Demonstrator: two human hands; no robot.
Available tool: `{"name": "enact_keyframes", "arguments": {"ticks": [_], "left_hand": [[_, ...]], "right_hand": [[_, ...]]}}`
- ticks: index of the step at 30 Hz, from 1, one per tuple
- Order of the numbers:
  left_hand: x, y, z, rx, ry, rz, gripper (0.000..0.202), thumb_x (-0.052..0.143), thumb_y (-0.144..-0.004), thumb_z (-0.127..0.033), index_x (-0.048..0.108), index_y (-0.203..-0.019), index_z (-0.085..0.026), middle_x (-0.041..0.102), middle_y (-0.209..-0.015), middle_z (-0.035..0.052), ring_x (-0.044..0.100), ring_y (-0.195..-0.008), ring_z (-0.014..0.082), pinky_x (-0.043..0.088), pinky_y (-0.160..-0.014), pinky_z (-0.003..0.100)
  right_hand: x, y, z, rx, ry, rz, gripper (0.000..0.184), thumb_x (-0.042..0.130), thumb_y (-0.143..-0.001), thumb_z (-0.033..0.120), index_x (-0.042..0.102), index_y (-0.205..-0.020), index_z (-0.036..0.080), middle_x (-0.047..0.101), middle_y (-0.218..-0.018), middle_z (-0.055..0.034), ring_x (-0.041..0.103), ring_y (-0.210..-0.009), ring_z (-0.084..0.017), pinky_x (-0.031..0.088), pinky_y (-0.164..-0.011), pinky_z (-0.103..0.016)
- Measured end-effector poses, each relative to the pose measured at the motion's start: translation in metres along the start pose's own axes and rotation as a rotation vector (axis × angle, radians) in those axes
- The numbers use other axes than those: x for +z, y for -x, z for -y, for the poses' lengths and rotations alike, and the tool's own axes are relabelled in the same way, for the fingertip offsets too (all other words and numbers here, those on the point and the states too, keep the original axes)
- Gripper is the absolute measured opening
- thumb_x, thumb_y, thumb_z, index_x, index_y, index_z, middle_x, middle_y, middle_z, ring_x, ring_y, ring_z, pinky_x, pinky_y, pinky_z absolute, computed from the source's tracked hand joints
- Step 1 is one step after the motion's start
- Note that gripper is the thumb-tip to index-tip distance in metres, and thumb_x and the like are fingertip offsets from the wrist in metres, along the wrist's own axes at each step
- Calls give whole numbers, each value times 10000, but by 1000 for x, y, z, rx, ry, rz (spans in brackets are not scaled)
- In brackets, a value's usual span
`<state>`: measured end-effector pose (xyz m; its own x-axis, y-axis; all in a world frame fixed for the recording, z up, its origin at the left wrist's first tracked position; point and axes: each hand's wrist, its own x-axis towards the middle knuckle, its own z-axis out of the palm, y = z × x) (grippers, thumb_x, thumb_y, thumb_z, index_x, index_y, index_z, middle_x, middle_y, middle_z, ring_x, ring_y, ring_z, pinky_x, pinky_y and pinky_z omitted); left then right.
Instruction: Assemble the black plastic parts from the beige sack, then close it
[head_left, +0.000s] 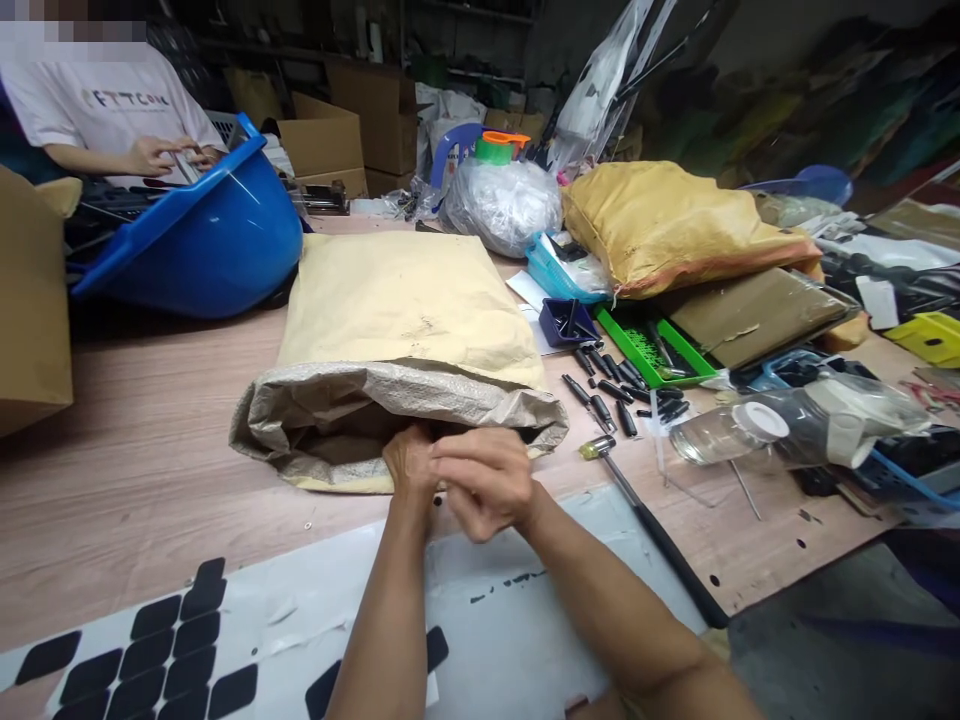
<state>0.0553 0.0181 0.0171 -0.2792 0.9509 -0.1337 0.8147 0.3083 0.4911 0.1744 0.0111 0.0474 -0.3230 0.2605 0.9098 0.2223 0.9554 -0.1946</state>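
A pale yellow woven sack lies on the wooden table with its grey-brown mouth rolled back toward me. My left hand reaches into the mouth of the sack, and its fingers are hidden inside. Just in front of the opening, my right hand is closed beside my left wrist, its fingers curled; what it holds, if anything, cannot be made out. Under my forearms is a white sheet bearing several black rounded squares. To the right lies a hammer with a black handle and a yellowish head.
A large blue basin stands at the left, a co-worker behind it. Black cylindrical parts lie right of the sack, near a green tray, a lidded jar and a full yellow bag. A cardboard box borders the left edge.
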Motion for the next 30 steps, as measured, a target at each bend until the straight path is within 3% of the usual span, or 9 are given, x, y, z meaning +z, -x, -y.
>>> {"name": "enact_keyframes", "arguments": {"ticks": [3, 6, 11, 14, 17, 20, 26, 30], "left_hand": [[-1, 4, -9, -42, -51, -20, 302, 579, -820, -365, 789, -814, -148, 770, -803, 175, 751, -857, 336, 503, -704, 342], [8, 3, -10, -35, -18, -130, 325, 580, -772, -413, 795, -721, -175, 771, -762, 158, 753, -825, 330, 512, -704, 337], [29, -1, 0, 74, 115, -195, 342, 567, -758, -443, 789, -652, -207, 753, -658, 119, 748, -726, 295, 500, -663, 318], [34, -1, 4, 70, 140, -185, 296, 579, -748, -405, 802, -701, -218, 768, -692, 109, 748, -740, 290, 491, -649, 313], [36, 1, 4, 101, 156, -189, 239, 592, -714, -338, 801, -707, -222, 772, -712, 105, 740, -761, 300, 495, -673, 335], [36, 2, 3, 143, 137, -252, 211, 599, -672, -279, 798, -706, -217, 766, -725, 114, 723, -823, 335, 496, -735, 383], [41, 3, 5, 134, 104, -293, 244, 606, -670, -283, 805, -782, -198, 753, -792, 132, 683, -902, 366, 480, -780, 425], [55, 5, 7, 164, 123, -302, 270, 641, -697, -304, 809, -892, -225, 766, -963, 133, 639, -1067, 397, 460, -940, 509]], "right_hand": [[-6, -36, -22, 51, 23, -126, 318, 510, -832, 116, 694, -1053, 251, 740, -945, -34, 714, -825, -163, 606, -703, -287], [5, -82, -84, 295, 143, -70, 262, 487, -927, 206, 677, -1105, 231, 700, -1044, -65, 689, -920, -183, 589, -807, -337], [64, -144, -212, 604, 351, 216, 328, 478, -971, 323, 635, -1238, 215, 641, -1211, -92, 624, -1114, -231, 490, -1027, -413], [105, -148, -253, 783, 475, 388, 395, 540, -955, 375, 606, -1292, 179, 595, -1319, -147, 569, -1213, -294, 430, -1084, -474], [133, -135, -261, 840, 545, 482, 403, 581, -937, 420, 632, -1239, 158, 592, -1332, -174, 524, -1254, -331, 397, -1093, -521], [145, -121, -257, 801, 600, 454, 305, 531, -961, 370, 673, -1156, 182, 614, -1306, -151, 507, -1254, -310, 381, -1090, -515], [145, -117, -258, 817, 654, 390, 308, 419, -1027, 370, 686, -1024, 217, 648, -1211, -120, 542, -1174, -275, 399, -1040, -464], [139, -127, -259, 850, 606, 269, 327, 388, -1038, 422, 641, -1001, 218, 652, -1156, -96, 558, -1149, -265, 432, -1011, -441]]}}
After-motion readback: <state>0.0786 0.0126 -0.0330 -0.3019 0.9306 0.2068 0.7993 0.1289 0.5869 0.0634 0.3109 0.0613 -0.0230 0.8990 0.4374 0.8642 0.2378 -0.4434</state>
